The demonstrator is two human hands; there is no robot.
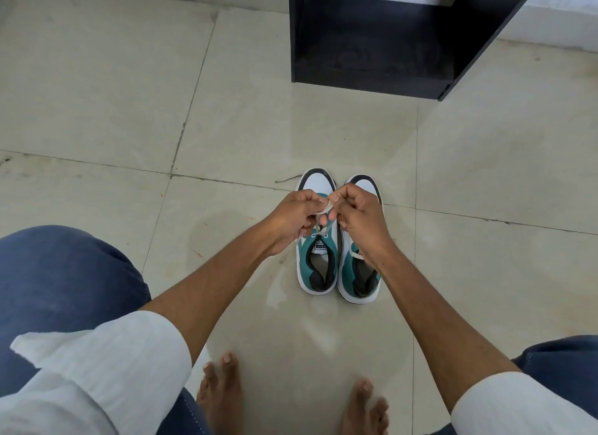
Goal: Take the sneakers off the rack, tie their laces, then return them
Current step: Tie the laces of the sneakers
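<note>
Two teal, white and black sneakers stand side by side on the tiled floor, toes pointing away from me: the left sneaker point(318, 266) and the right sneaker point(362, 279). Both my hands hover over the left sneaker's tongue. My left hand point(293, 219) pinches a strand of the white lace point(325, 206), and my right hand point(360, 218) pinches the other strand, fingertips almost touching. The hands hide most of the lacing. A loose lace end lies across the right sneaker's collar.
A black open rack point(382, 75) stands on the floor straight ahead beyond the sneakers, its bottom shelf bare. My bare feet point(223, 386) and knees in blue trousers are close below. A thin dark string point(288, 178) lies left of the sneaker toes.
</note>
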